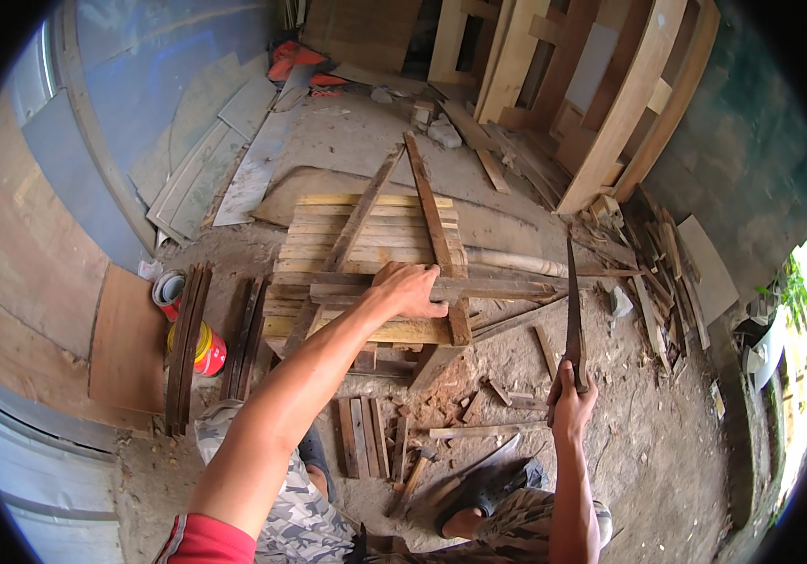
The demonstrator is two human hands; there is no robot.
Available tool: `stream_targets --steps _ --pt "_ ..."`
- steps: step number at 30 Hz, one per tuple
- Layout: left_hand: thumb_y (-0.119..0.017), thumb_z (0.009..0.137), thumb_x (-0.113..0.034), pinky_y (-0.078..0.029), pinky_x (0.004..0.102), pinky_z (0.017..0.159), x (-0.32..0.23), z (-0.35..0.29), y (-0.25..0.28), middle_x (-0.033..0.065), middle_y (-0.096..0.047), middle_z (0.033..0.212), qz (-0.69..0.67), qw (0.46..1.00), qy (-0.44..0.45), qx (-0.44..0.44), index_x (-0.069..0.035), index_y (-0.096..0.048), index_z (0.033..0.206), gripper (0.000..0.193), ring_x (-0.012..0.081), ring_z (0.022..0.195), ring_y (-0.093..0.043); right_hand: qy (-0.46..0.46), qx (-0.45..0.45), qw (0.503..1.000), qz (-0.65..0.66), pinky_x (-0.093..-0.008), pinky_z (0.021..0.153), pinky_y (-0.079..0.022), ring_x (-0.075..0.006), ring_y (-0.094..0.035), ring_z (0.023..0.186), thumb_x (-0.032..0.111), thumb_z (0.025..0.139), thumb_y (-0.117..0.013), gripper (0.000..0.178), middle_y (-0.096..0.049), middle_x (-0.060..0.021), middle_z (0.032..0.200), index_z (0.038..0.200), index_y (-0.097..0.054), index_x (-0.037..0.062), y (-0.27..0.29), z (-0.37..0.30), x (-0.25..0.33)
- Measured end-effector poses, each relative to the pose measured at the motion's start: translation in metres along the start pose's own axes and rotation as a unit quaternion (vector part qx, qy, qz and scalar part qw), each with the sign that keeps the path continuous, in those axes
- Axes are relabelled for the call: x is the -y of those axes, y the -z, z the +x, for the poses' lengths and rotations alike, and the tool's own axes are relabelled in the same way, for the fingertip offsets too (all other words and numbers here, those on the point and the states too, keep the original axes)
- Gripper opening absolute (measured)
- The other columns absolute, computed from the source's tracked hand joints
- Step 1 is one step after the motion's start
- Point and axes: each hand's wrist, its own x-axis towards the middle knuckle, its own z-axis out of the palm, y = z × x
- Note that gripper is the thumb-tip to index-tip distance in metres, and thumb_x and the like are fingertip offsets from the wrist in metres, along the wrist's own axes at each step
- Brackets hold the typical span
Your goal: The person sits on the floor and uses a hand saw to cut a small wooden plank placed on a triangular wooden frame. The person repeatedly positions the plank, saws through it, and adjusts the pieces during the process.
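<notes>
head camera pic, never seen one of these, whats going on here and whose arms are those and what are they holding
This is one picture from a small wide-angle camera worn on a person's head, looking down, so the edges curve. The two bare arms coming up from the bottom belong to the wearer; no machine is involved.

The left hand rests palm down on a dark wooden slat that lies across a stack of pale planks on the dirt floor. The right hand has its fingers wrapped around the handle of a long dark blade that points away from the person; it looks like a handsaw.

Around them lie wood offcuts, a red and yellow can on the left, and wooden frames leaning at the back. The person's sandalled feet show at the bottom.
</notes>
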Motion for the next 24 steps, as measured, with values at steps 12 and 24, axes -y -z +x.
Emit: stream_targets --steps 12,24 --pt "-0.065 0.085 -0.048 -0.057 0.0423 0.079 -0.004 0.0 0.007 0.0165 -0.063 0.084 -0.029 0.998 -0.007 0.054 0.01 -0.044 0.136 0.081 0.0258 0.08 -0.062 0.012 0.011 1.0 0.017 -0.025 0.04 -0.032 -0.0069 -0.045 0.043 0.029 0.1 -0.063 0.032 -0.05 0.0013 0.053 0.079 -0.057 0.0048 0.008 -0.01 0.002" --pt "-0.068 0.085 -0.046 -0.057 0.0443 0.091 -0.005 0.0 0.009 0.0296 -0.061 0.117 -0.027 0.997 -0.004 0.066 0.012 -0.04 0.141 0.085 0.0347 0.105 -0.063 0.001 0.036 0.999 0.007 -0.0243 0.04 -0.033 -0.0068 -0.046 0.043 0.027 0.1 -0.062 0.028 -0.051 0.001 0.055 0.084 -0.058 0.0049 0.015 -0.023 0.004"
